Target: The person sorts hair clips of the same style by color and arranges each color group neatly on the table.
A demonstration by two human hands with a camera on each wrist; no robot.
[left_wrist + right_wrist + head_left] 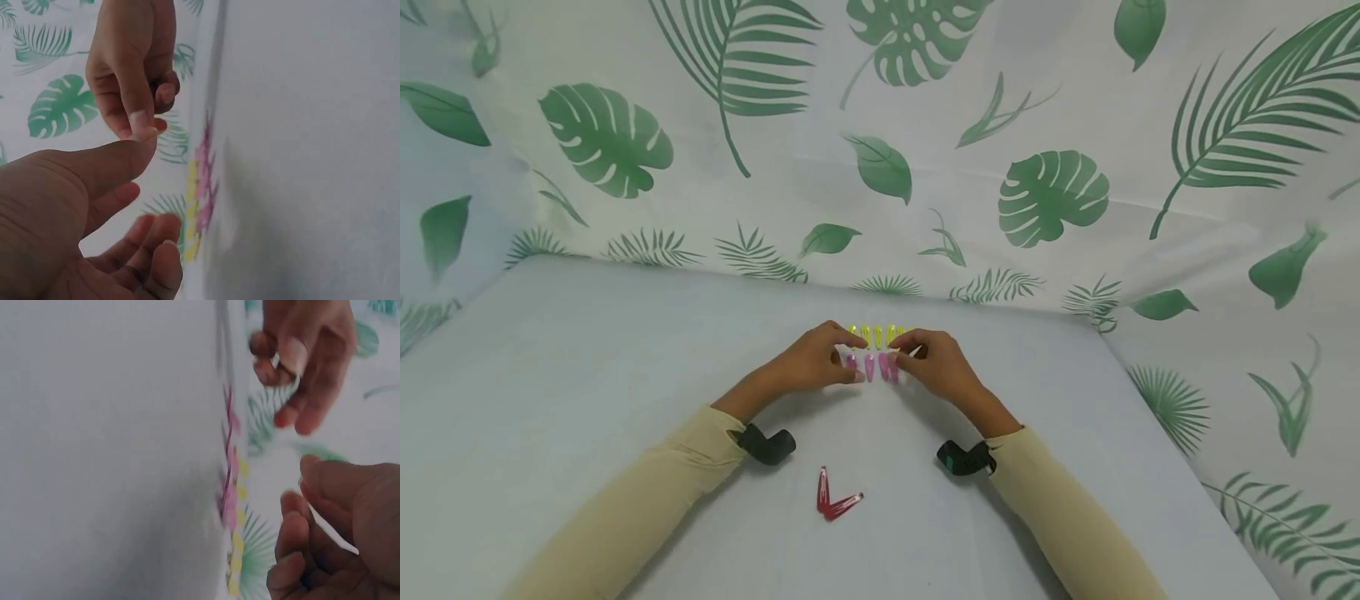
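Pink snap hair clips (869, 367) lie in a short row on the white table, with a row of yellow hair clips (877, 337) just behind. My left hand (811, 358) hovers at the left end of these rows, its thumb and fingers apart and nothing visible between them. Opposite, my right hand (942, 363) is over the right end, thumb and forefinger close together near the rightmost pink clips. No clip shows between its fingertips in the right wrist view. Both hands appear raised off the table in the wrist views.
Two red hair clips (838, 504) lie in a V nearer to me, between my forearms. White cloth (970, 108) printed with green leaves stands behind the table (625, 350) and along its sides. Each wrist wears a dark camera mount (767, 446).
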